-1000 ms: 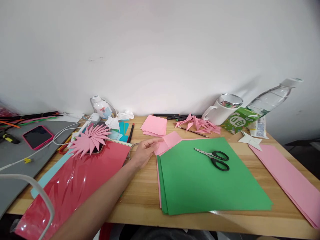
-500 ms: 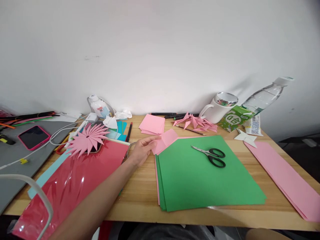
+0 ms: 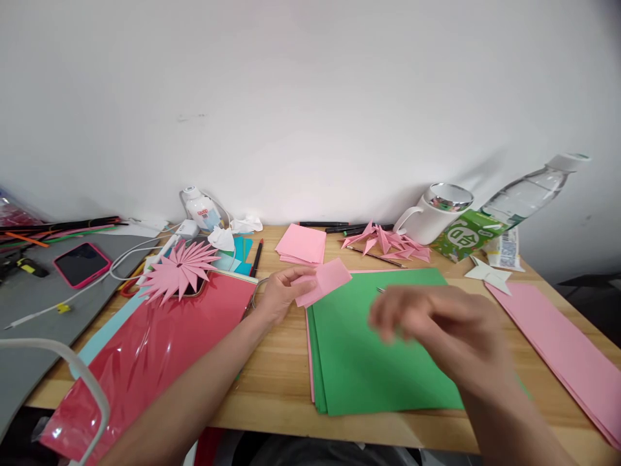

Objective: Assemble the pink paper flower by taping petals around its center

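My left hand [image 3: 284, 292] pinches the left end of a creased pink paper square [image 3: 330, 279], held at the upper left corner of a stack of green paper [image 3: 369, 362]. Over that stack hangs my right hand [image 3: 427, 317], its fingers curled and smeared by motion, so I cannot make out whether they hold anything. It covers nearly all of the scissors; only the blade tip [image 3: 381, 290] shows beside the fingers. Behind my left hand lies a pile of pink squares [image 3: 301, 243]. Folded pink paper pieces [image 3: 385, 242] are heaped near the wall.
A white mug [image 3: 434, 213], a green packet [image 3: 466, 234] and a tilted water bottle [image 3: 531, 191] stand at the back right. Pink sheets [image 3: 557, 349] lie right. To the left are a pink pleated paper fan [image 3: 179, 268], a red sheet in plastic [image 3: 169, 343] and a phone [image 3: 82, 264].
My right hand has come into view from the lower right and now covers most of the scissors. The left hand keeps the pink paper square, and the view has shifted slightly.
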Motion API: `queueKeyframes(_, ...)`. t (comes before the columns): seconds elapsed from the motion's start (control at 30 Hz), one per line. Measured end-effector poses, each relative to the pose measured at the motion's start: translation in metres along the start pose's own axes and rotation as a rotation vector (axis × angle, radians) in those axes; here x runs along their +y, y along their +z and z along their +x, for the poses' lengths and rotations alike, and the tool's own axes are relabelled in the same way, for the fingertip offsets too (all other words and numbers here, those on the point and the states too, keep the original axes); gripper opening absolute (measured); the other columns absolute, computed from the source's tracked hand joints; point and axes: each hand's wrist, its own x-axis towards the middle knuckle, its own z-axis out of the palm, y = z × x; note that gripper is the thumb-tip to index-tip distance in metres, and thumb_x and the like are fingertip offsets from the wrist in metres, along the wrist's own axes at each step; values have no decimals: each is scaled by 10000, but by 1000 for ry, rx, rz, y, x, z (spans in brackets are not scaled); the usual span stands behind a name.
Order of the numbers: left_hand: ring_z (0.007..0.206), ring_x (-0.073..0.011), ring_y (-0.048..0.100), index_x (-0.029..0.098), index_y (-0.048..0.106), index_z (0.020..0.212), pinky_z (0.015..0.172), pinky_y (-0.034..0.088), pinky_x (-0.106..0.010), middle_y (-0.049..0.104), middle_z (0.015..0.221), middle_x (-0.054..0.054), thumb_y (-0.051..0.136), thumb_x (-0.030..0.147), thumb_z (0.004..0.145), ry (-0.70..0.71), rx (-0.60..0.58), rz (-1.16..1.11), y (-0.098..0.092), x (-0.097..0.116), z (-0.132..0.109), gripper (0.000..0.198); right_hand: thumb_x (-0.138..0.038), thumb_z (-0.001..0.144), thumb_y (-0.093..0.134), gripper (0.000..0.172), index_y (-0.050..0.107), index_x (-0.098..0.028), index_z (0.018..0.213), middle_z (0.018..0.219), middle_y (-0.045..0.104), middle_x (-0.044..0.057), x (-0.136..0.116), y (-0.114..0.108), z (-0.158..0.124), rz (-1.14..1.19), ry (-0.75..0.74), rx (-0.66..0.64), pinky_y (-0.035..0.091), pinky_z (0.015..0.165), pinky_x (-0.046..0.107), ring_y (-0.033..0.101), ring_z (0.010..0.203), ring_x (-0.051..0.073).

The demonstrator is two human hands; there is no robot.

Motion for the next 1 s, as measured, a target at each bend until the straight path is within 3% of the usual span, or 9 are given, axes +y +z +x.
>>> queueKeyframes(0.07,894,-187,612,171,684,913,757,457,-272,679,1014,-73,777,230,580,23,-26,10,0,0,-1,351,-377,777,611,188,590,-238,652,830,629,60,2,8,19,-121,-130,68,486,782,434,587,843,244)
queueKeyframes(0.13,985,-212,591,190,653,1012,809,455,-294,652,1096,-85,769,214,592,44,-66,-1,1,2,-2,436,-373,786,594,144,581,-243,847,1018,598,60,16,19,35,-187,-206,148,458,872,415,552,981,224)
queueKeyframes(0.2,1052,-233,563,199,606,1108,845,450,-317,621,1157,-102,762,214,603,53,-100,0,2,3,-3,529,-378,769,612,287,517,-247,1007,1115,554,73,34,29,43,-120,-151,151,465,875,380,531,1041,210)
queueKeyframes(0.3,1035,-238,569,182,583,1148,815,459,-305,625,1140,-118,755,228,609,46,-108,89,3,6,-4,568,-399,763,615,400,444,-247,1091,1091,572,82,55,38,42,0,11,69,506,765,336,597,899,185)
queueKeyframes(0.47,863,-183,597,147,645,1044,677,448,-231,669,991,-86,718,299,650,-29,-200,262,6,9,-7,428,-400,782,588,328,530,-204,1038,931,626,71,64,40,35,16,44,76,502,674,289,612,773,166)
queueKeyframes(0.63,550,-90,478,102,659,831,479,297,-188,585,632,-6,642,447,702,-110,-332,388,6,13,-8,369,-382,776,593,330,584,-182,1039,947,646,79,64,38,38,41,38,67,503,649,276,614,788,173)
queueKeyframes(0.9,501,-69,355,110,605,700,461,227,-202,435,548,33,566,506,746,-99,-412,470,4,14,-7,401,-356,771,596,332,629,-192,1058,971,681,70,65,37,39,-4,15,59,517,684,293,628,817,186)
queueKeyframes(1.0,517,-75,351,114,619,763,463,225,-205,453,579,30,551,505,755,-99,-410,477,6,15,-8,397,-346,779,584,333,648,-189,1064,996,689,70,65,38,38,-104,-31,58,517,666,301,632,799,193)
